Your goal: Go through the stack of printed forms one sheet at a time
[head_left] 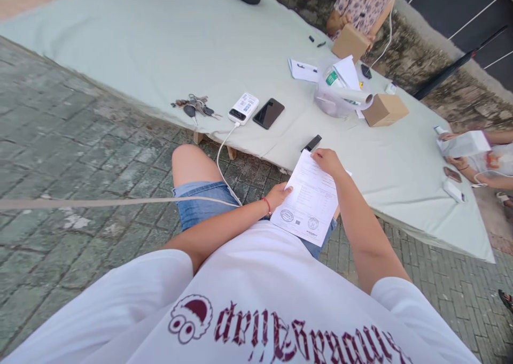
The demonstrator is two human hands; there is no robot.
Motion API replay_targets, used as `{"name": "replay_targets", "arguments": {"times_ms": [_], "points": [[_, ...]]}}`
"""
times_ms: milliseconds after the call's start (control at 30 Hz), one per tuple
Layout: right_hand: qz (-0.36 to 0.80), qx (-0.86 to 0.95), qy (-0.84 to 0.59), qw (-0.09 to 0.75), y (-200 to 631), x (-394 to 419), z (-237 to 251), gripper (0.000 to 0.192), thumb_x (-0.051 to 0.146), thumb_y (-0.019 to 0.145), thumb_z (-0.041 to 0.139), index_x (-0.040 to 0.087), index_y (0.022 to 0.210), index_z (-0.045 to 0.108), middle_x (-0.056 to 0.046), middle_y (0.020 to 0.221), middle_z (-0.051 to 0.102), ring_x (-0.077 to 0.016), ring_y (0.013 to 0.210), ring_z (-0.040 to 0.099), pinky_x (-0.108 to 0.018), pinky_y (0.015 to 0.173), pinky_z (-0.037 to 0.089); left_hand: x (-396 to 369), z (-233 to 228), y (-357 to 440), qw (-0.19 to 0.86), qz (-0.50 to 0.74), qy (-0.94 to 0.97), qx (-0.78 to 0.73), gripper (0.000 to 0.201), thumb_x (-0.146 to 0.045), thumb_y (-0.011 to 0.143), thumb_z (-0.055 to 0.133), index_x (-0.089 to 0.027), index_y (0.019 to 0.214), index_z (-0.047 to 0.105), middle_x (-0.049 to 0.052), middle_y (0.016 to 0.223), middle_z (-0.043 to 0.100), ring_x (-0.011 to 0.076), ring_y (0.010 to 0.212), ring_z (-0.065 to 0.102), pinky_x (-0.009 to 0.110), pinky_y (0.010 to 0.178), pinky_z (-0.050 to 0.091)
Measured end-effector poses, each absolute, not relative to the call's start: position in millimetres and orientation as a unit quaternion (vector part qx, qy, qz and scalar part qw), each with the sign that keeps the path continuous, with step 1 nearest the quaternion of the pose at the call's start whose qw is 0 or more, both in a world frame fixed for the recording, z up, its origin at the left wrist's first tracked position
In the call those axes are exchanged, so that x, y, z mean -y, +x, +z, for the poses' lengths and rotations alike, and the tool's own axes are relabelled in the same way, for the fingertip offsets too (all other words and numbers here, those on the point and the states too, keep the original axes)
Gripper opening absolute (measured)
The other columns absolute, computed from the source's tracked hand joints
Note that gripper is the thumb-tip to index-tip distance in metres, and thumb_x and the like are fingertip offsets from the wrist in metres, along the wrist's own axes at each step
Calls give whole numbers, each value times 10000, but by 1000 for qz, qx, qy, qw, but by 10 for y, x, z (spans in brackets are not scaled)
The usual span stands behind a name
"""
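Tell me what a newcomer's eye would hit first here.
Probably the printed white sheet, held by the left hand and right hand at the near side of the table. Next, the maroon lettering across the white shirt, bottom of view. Then the black phone beside a white device on the table.

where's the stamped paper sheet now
The stamped paper sheet is right of centre in the head view, by the near edge of the table, held by the left hand and, near its top, the right hand.

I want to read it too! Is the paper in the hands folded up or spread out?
Spread out: left hand and right hand hold the paper flat, its stamps showing.
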State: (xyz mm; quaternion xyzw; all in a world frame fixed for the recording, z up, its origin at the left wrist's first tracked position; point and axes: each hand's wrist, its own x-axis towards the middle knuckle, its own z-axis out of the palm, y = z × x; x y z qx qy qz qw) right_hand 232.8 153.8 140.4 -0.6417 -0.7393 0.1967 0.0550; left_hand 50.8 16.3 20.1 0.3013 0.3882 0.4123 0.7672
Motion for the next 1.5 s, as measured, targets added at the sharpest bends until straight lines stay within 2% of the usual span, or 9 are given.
{"name": "replay_targets", "arguments": {"times_ms": [133,300,467,567,833,1133,1333,1500], "points": [[223,701,-673,70,2364,-1626,1176,187,333,825,547,192,806,669,-37,810,674,-165,727,556,-274,667,392,-151,132,452,809,405,224,-364,532,-492,689,820,-123,1044,674,110,918,754,283,874,706,461,877,522],[291,676,-674,67,2462,-1609,928,274,433,842,539,204,712,615,-1,689,599,-139,621,485,-277,603,371,-176,51,410,817,404,159,-379,481,-408,695,839,-126,1043,665,110,894,757,293,886,718,475,894,522],[332,614,-707,114,2507,-1657,783,220,406,790,593,199,738,645,14,659,588,-115,567,439,-262,561,366,-216,37,427,823,395,153,-380,478,-421,676,848,-132,1010,665,94,863,759,273,838,715,469,880,520],[333,591,-725,119,2503,-1772,738,203,380,758,638,181,743,678,-8,677,620,-116,565,457,-263,562,382,-246,72,424,810,405,170,-388,467,-476,693,825,-132,972,679,92,872,759,269,866,706,447,897,506],[376,552,-733,127,2551,-1992,715,196,332,733,691,153,807,724,-54,736,687,-134,581,545,-279,586,431,-323,148,371,772,415,223,-426,481,-573,731,760,-117,871,696,97,861,750,252,848,684,389,854,498],[382,537,-743,118,2588,-2087,829,141,280,717,738,154,778,725,-43,668,670,-144,598,548,-292,604,442,-487,142,469,802,400,189,-401,485,-557,723,775,-105,878,689,105,813,737,260,793,690,424,842,500],[409,504,-746,150,2739,-2092,817,145,302,730,726,161,759,709,-29,629,652,-136,559,543,-282,568,436,-488,189,415,801,376,241,-399,425,-490,749,774,-110,931,721,127,941,761,290,916,691,441,912,494],[404,508,-749,132,2811,-2046,819,174,315,751,696,156,817,715,-47,701,683,-147,588,569,-290,588,448,-372,169,363,777,371,266,-434,367,-465,773,756,-125,910,734,111,922,766,312,983,679,429,925,499]]}}
